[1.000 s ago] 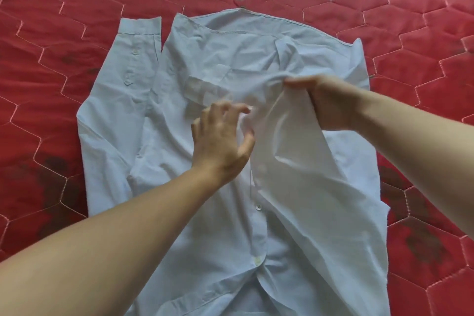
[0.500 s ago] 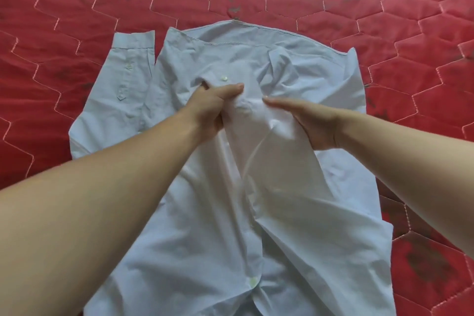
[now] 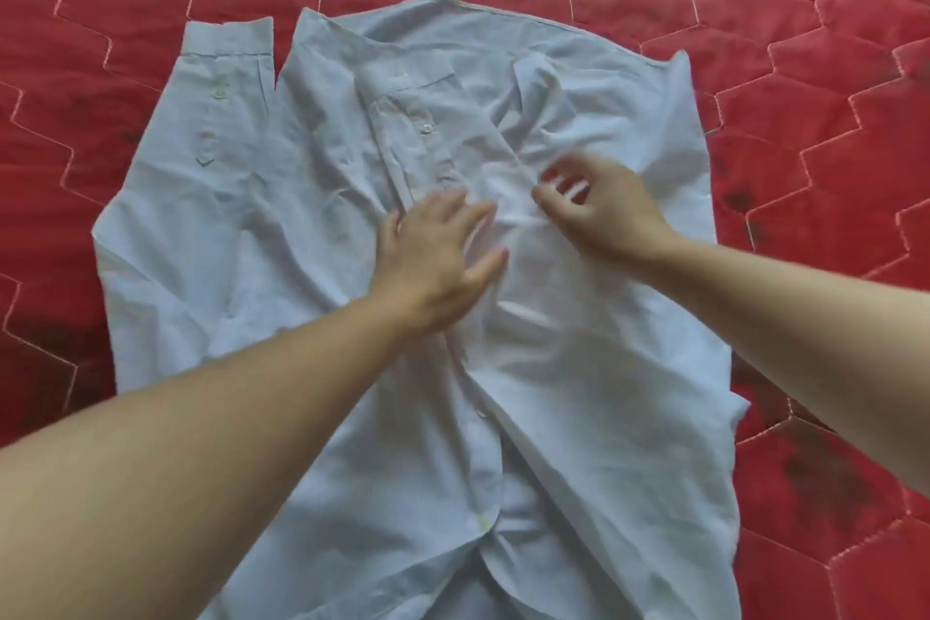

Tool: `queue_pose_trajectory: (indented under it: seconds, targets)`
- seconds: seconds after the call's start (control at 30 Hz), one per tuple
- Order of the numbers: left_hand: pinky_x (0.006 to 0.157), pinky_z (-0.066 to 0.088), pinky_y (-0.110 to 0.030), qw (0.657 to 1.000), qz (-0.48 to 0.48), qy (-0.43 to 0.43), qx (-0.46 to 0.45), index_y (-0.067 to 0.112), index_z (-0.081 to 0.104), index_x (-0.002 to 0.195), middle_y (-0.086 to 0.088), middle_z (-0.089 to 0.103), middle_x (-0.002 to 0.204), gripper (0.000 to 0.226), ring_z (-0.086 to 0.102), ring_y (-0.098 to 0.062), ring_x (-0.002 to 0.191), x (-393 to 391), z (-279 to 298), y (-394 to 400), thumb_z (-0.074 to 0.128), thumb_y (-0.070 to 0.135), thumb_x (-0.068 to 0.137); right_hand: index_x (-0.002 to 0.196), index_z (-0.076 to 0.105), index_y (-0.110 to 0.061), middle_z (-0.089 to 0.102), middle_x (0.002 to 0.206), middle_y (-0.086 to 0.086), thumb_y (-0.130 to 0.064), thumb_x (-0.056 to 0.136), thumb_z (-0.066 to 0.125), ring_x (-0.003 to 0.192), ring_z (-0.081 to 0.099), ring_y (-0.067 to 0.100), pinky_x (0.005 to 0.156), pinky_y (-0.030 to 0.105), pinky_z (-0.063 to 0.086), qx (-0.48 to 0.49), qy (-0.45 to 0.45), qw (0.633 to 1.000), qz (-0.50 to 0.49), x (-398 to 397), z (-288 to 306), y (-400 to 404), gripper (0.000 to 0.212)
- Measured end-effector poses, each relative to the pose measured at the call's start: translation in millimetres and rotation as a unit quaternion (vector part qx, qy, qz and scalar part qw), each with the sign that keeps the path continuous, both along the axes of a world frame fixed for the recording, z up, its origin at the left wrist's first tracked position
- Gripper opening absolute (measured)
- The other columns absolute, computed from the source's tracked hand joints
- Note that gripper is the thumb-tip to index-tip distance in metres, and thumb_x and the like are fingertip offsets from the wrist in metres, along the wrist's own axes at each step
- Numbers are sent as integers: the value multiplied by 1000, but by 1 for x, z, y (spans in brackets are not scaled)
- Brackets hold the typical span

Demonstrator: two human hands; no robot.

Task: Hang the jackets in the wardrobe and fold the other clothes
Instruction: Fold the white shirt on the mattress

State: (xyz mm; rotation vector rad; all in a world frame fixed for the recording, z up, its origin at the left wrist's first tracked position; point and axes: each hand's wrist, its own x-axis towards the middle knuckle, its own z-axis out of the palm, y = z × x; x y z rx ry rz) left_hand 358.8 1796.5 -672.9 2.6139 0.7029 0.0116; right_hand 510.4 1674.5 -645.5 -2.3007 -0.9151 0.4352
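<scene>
A pale blue button-up shirt [image 3: 282,237] lies spread front-up on the red quilt, collar end far from me. Its left sleeve [image 3: 216,96] is folded up along the body with the cuff at the top. My left hand [image 3: 433,257] rests flat on the button placket at mid-chest, fingers spread. My right hand [image 3: 599,206] hovers just right of it over the right front panel, fingers curled and apart, with no cloth gripped. The right front panel [image 3: 604,368] lies wrinkled over the body. The shirt's hem runs out of view at the bottom.
A red quilted bedspread [image 3: 805,66] with a hexagon stitch pattern and dark blotches covers everything around the shirt. Nothing else lies on it in view.
Both hands have let go of the pinched front cloth near the collar and moved down toward me. The raised right panel now lies down on the shirt, and the left hand has flattened.
</scene>
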Motion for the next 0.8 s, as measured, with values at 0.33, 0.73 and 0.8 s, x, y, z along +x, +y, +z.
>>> queue_pose_trajectory:
  seconds: [0.33,0.73,0.8]
  targets:
    - [111,6,-50,988,-150,-10,44,32,48,137,-1,43,146,52,32,-28,139,-39,6,-126,55,47,88,57,60,-20,53,51,-8,-52,77,73,49,44,5,50,20,34,-150,100,978,101,-25,9,-156,40]
    - [58,46,-31,953,108,124,-254,17,47,41,7,54,44,70,55,-9,50,-107,27,-232,52,80,71,73,65,-20,59,55,-17,-21,76,76,50,48,-4,47,10,35,-102,171,979,55,-42,23,-212,11]
    - [62,57,-34,887,199,146,-390,13,65,50,4,66,50,72,64,-11,48,-108,30,-242,55,83,64,74,68,-18,56,52,-16,-33,84,72,44,46,-3,43,9,32,-115,200,971,58,-38,25,-214,18]
